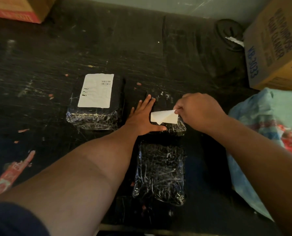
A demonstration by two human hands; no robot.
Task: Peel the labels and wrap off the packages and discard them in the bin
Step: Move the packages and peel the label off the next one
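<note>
Three wrapped packages are lying on the dark table [73, 48] — the left hand [142, 119], fingers spread, is pressing the middle package [169, 113] while the right hand [198, 111] is pinching its white label [164, 117].

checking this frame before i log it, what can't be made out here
- Label text on the left package: too small and blurred in the head view.
- Half-peeled label: folded over, so its print is hidden.
- Right hand grip: fingertips hidden behind the hand.
- Bin: none plainly seen; the blue bag at right is cut off by the edge.

Bare forearms, dark navy sleeve [12, 218] — left arm
</note>
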